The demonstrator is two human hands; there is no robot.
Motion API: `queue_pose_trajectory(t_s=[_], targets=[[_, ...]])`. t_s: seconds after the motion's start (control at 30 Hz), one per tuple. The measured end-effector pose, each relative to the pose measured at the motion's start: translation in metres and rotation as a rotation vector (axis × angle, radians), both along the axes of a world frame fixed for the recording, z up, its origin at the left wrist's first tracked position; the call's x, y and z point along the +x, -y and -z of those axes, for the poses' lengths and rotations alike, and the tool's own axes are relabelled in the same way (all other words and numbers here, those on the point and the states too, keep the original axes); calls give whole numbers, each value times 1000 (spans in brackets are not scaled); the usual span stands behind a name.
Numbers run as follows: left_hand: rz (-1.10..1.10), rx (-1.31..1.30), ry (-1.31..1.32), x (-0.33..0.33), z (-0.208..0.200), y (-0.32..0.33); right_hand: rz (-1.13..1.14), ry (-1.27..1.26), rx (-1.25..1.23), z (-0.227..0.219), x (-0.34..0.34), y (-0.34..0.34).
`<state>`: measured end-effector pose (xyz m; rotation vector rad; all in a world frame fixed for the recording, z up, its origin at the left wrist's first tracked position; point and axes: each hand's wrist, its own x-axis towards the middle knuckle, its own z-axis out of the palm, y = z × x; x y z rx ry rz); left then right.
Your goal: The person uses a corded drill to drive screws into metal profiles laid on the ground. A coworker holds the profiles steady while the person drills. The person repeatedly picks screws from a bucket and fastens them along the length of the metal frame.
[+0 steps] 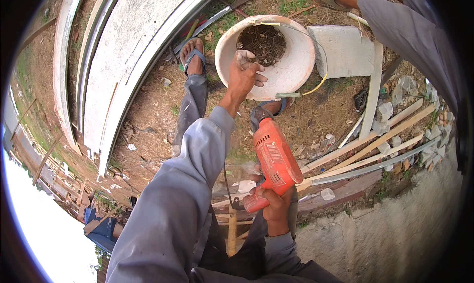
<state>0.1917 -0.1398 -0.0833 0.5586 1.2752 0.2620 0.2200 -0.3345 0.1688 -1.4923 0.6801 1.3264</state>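
Note:
My right hand [277, 209] is wrapped round the handle of a red power drill [277, 159]. The drill's dark chuck points up and away, toward the bucket; no bit can be made out in it. My left hand [245, 75] is over the near left part of a round whitish bucket [301, 61]. Its dusty fingers are loosely bent and apart, with nothing visible between them. Dark, chip-like debris [261, 45] lies in the bucket. A thin cable with yellow parts [316, 88] loops over the right rim, beside a pale green stick-like piece [288, 95].
Long pale panels [126, 46] curve along the left. Right of the bucket is a whitish slab [340, 51] with a board beside it. Wooden strips [380, 140] and rubble lie at right, by a concrete surface [380, 238]. Another person's trousered leg [405, 26] is at upper right.

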Motion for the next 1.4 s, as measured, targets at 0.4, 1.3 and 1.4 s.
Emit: queue_pose_trajectory(t_s=[0.4,1.3,1.4], targets=[[132,-151,-38,-11,-10,-14,-57,37,-12,-11,-10,-24],[-407,-483,98,24,-80,20,-22,128,118,-44,42,-18],[-408,-467,57,34,-83,24,2,116,137,-43,46,-14]])
